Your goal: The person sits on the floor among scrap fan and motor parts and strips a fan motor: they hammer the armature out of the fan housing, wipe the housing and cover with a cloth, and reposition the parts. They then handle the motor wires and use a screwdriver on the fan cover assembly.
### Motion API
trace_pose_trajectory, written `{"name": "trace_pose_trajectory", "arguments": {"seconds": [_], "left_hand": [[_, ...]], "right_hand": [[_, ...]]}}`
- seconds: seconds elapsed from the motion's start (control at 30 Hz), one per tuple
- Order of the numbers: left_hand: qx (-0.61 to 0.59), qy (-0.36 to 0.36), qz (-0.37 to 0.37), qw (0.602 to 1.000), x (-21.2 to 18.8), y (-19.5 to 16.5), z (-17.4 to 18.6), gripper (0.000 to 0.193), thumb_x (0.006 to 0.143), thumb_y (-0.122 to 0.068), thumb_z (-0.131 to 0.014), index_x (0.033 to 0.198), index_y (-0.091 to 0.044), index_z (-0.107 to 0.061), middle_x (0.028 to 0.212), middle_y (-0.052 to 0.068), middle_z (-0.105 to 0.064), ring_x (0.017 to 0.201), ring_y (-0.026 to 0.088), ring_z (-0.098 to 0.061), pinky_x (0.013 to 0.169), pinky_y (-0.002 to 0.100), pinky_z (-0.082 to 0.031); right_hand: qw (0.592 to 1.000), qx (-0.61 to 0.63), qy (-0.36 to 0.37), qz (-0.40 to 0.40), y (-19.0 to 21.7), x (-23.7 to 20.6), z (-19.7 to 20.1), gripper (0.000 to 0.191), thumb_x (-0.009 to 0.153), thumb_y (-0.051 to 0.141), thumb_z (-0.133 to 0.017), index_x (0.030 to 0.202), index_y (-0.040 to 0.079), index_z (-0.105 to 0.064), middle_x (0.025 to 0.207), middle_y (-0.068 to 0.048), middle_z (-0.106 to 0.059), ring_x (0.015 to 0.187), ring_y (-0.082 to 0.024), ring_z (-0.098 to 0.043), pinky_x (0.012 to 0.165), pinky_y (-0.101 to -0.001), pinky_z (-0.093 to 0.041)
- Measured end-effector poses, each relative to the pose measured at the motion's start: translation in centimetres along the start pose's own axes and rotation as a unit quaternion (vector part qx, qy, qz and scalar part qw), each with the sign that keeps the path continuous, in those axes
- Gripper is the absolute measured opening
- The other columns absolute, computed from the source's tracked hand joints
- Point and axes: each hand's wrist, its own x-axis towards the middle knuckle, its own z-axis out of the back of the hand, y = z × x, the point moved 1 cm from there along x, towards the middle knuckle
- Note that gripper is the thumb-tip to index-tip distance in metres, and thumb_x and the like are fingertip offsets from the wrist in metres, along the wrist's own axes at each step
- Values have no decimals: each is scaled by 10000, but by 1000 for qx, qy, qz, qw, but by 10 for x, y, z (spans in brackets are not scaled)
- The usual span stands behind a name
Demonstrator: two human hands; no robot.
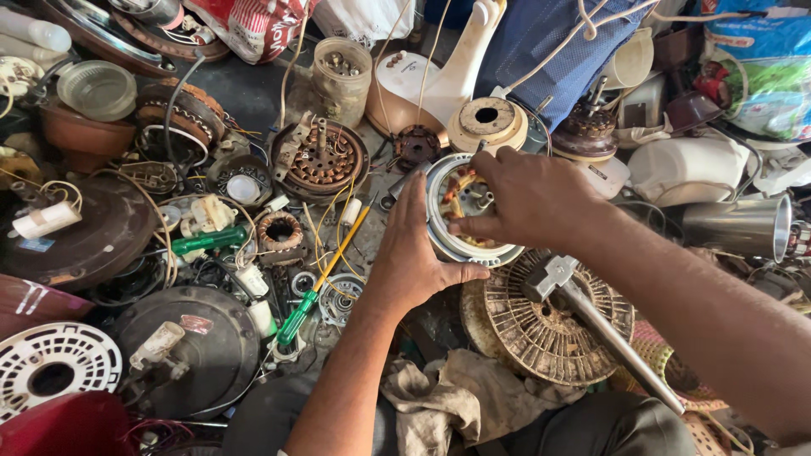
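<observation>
Left hand: the left hand [411, 257] cups the near side of a small round fan motor [463, 211], palm against its pale metal rim, thumb curled under the lower edge.
Right hand: the right hand [525, 196] lies over the motor's top, fingers bent down into the open face and pinching inside it; what they pinch I cannot tell.
Motor: white ring-shaped shell, copper-coloured windings and a short steel shaft showing within; held just above the cluttered floor, centre of the scene.
Below it: a rusty ribbed metal disc [547, 319] with a hammer [591, 321] lying across it, grey head, steel handle.
Left of the hands: a green-handled screwdriver [325, 274] with a yellow shaft, lying slantwise.
Near edge: a crumpled, dirty beige rag [452, 397].
</observation>
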Motion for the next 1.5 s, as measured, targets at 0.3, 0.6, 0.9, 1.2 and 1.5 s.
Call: {"name": "trace_pose_trajectory", "arguments": {"seconds": [0.3,0.6,0.9,1.2,1.5], "left_hand": [[-14,19,39,999,3,-3,5,1437,458,-519,-968,1569,22,-236,1558,261,-428,1468,422,-430,1213,499,-366],[25,3,-4,1000,4,-3,6,1444,477,-547,-985,1559,31,-222,1591,308,-349,1495,452,-362,1218,520,-332],[42,6,-5,999,-1,13,-2,1464,502,-634,-927,1575,37,-191,1594,320,-338,1486,472,-362,1214,533,-324],[17,-5,-23,1000,2,4,5,1412,489,-585,-963,1550,28,-262,1534,279,-431,1445,447,-430,1186,528,-373],[29,-8,-30,999,0,3,4,1335,499,-584,-966,1503,24,-328,1467,263,-490,1393,441,-476,1154,537,-405]], "right_hand": [[999,45,-6,20,-2,6,-2,943,754,762,-721,1447,171,-476,1221,-218,-607,1149,-385,-628,970,-521,-526],[980,70,-29,182,-13,9,-2,1024,548,279,-957,1463,279,-497,1452,-40,-510,1319,-297,-498,1056,-473,-455],[990,-86,56,-98,-8,27,10,880,937,825,-294,845,113,-803,670,-70,-695,616,-219,-711,590,-406,-588],[974,92,-58,198,-28,4,-1,999,650,523,-840,1538,266,-461,1424,-197,-553,1201,-371,-577,994,-498,-481],[999,24,-24,-10,-7,1,-11,958,715,864,-654,1226,54,-653,1013,-171,-726,951,-350,-710,807,-486,-577]]}}
